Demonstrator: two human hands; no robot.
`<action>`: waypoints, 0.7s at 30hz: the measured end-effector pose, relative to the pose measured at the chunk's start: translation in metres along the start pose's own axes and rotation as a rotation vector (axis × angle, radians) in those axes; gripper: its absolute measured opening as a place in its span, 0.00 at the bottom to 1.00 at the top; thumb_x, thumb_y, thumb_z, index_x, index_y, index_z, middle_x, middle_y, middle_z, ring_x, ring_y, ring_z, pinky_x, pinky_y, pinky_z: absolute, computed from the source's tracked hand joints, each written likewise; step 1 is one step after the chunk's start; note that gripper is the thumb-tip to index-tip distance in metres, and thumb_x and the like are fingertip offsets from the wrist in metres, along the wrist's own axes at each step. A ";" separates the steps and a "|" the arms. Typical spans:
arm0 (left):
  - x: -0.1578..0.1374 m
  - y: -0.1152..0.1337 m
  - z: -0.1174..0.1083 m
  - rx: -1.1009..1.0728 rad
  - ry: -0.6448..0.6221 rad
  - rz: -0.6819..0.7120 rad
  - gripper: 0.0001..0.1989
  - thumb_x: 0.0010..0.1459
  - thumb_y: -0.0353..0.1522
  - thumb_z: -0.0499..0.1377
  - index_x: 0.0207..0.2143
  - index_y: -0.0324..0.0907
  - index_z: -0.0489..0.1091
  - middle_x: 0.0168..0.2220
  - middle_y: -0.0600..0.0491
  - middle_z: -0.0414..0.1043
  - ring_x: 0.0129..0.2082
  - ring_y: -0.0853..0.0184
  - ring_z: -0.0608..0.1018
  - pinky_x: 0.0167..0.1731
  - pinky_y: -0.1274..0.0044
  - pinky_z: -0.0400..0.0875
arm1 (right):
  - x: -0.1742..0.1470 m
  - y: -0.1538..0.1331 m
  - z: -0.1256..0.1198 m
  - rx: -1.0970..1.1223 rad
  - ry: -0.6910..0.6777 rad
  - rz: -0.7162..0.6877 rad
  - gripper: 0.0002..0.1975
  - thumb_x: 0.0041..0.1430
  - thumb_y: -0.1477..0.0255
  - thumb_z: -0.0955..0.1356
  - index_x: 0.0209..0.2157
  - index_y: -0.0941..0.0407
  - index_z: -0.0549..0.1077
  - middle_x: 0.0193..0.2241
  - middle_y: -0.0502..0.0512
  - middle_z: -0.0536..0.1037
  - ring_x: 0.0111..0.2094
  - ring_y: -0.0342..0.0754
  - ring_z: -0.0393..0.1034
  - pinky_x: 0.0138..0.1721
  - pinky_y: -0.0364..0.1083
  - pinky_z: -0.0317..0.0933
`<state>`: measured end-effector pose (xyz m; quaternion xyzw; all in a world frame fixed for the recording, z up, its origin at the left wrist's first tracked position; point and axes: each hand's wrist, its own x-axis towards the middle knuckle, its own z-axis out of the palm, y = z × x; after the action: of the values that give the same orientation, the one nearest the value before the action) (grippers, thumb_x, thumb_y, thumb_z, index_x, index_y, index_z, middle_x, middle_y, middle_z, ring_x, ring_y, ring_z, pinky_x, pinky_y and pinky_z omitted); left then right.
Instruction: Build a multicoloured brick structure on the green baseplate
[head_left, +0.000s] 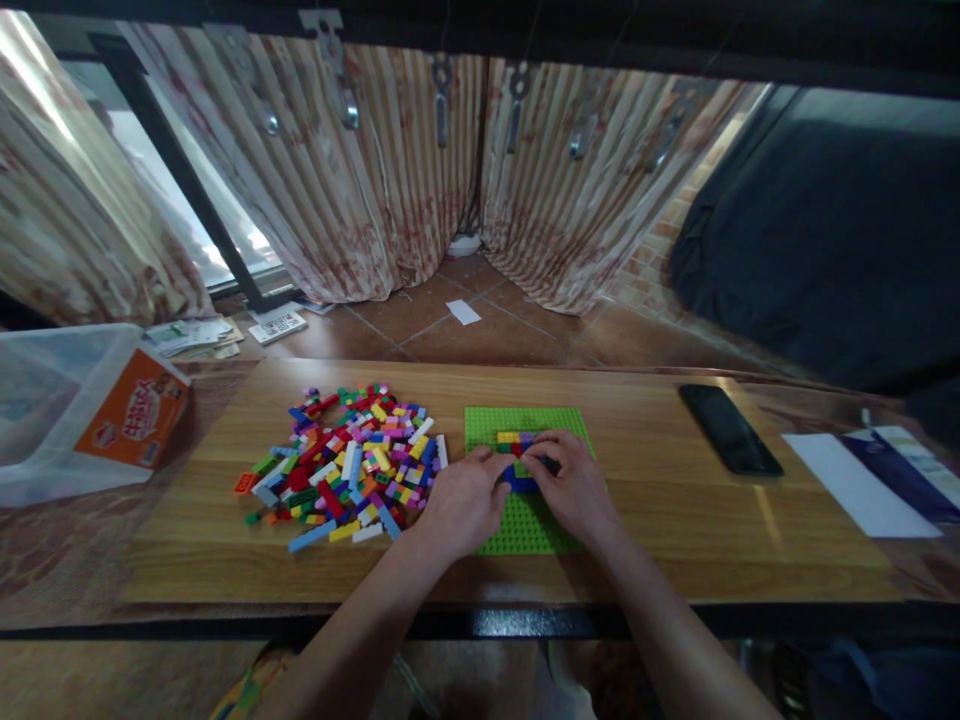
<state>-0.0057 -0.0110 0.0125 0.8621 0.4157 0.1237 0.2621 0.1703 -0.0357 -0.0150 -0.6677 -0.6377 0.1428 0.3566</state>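
Note:
A bright green studded baseplate (525,530) lies on the wooden board (660,530). On its middle stands a low build of toy bricks (510,438), with yellow, purple, red and blue showing between my hands. My left hand (463,497) reaches in from the left, fingers bent and thumb and fingertips at the build's left side. From the right comes my right hand (576,485), its thumb and forefinger pinched together over the build. The two sets of fingertips almost meet. Whatever small piece they grip is hidden by the fingers.
Left of the baseplate spreads a heap of loose mixed bricks (360,465). A clear plastic bin (45,430) with an orange label stands far left. To the right lie a black phone (730,430) and a white sheet of paper (847,490). Curtains (360,180) hang beyond the table.

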 end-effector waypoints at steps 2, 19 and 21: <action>0.000 0.001 -0.001 -0.006 -0.010 -0.001 0.17 0.61 0.30 0.52 0.51 0.46 0.69 0.43 0.51 0.71 0.41 0.64 0.77 0.44 0.72 0.72 | 0.000 0.000 0.000 -0.005 -0.004 -0.001 0.08 0.58 0.68 0.67 0.28 0.53 0.77 0.39 0.56 0.74 0.44 0.53 0.67 0.49 0.55 0.60; 0.014 0.007 0.016 -0.024 0.159 -0.095 0.07 0.60 0.29 0.54 0.39 0.43 0.70 0.38 0.52 0.73 0.36 0.66 0.76 0.37 0.76 0.68 | 0.004 0.001 0.004 -0.035 0.012 0.010 0.10 0.59 0.67 0.66 0.28 0.54 0.77 0.37 0.58 0.75 0.42 0.54 0.67 0.47 0.55 0.60; 0.017 0.007 0.017 -0.042 0.173 -0.103 0.06 0.60 0.28 0.54 0.38 0.43 0.70 0.38 0.52 0.73 0.35 0.66 0.76 0.36 0.76 0.68 | 0.004 0.001 0.005 -0.032 0.017 0.009 0.10 0.59 0.67 0.66 0.28 0.54 0.77 0.37 0.58 0.75 0.42 0.54 0.67 0.47 0.55 0.61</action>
<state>0.0166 -0.0076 0.0026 0.8201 0.4778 0.1927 0.2491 0.1689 -0.0308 -0.0183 -0.6774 -0.6337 0.1285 0.3508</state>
